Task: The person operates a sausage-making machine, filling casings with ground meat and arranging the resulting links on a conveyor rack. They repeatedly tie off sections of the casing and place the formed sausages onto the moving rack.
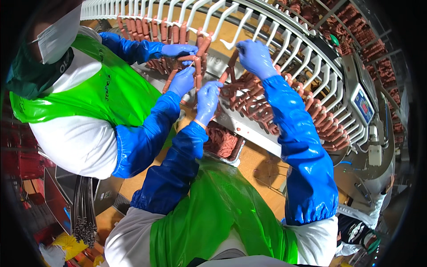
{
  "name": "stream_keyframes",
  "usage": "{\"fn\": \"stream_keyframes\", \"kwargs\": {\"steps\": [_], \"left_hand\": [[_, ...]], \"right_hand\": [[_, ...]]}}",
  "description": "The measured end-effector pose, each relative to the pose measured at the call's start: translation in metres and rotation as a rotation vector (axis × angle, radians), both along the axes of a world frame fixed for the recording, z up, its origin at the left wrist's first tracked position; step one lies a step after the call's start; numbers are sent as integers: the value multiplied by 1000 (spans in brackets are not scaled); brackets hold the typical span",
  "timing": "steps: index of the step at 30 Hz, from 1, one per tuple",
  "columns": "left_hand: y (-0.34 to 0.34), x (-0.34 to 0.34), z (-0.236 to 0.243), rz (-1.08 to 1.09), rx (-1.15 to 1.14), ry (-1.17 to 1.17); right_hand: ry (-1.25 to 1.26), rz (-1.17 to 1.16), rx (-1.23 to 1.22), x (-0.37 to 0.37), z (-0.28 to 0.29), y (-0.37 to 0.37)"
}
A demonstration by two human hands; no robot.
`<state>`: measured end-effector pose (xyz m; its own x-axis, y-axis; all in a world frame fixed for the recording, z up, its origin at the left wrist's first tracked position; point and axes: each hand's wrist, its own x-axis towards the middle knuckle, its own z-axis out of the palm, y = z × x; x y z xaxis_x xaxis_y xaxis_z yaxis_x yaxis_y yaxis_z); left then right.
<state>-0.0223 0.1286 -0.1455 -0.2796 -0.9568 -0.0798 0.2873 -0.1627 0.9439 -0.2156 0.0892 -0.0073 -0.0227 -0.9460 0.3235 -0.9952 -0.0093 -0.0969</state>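
Observation:
Both my hands wear blue-violet gloves and hold one sausage chain [232,59] between them. My left hand [207,101] is closed, its fingertips pinching the lower end of a link. Higher and to the right, my right hand [256,58] is closed around the chain's upper part, close beside a white hook [229,43]; its fingertips are partly hidden. Below my right hand lies a heap of linked sausages [249,95] on a metal tray [253,131]. More sausage links [327,124] hang from the hooks along my right forearm.
At my left a co-worker in a green apron [120,89] handles sausage links [199,62] close to my left hand. A curved rail of white hooks [284,40] runs across the back. A bin of meat [221,142] stands below the tray; a control panel [362,104] is at right.

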Motion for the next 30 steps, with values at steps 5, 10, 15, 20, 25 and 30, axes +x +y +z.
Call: {"fn": "stream_keyframes", "kwargs": {"steps": [5,10,15,20,25,30], "left_hand": [[-19,24,-21,-1,-590,-227],[-18,35,-18,-20,-350,-141],[-5,31,-2,-183,-152,-100],[-26,55,-11,-159,-693,-338],[-67,73,26,-124,-764,-567],[-63,66,23,86,-1075,-756]], "right_hand": [[-136,41,-294,-53,50,60],[-37,-422,-582,-230,139,140],[184,-1064,-375,-349,214,245],[214,-802,88,-479,166,265],[213,-668,70,-602,221,357],[-222,-515,70,-580,205,340]]}}
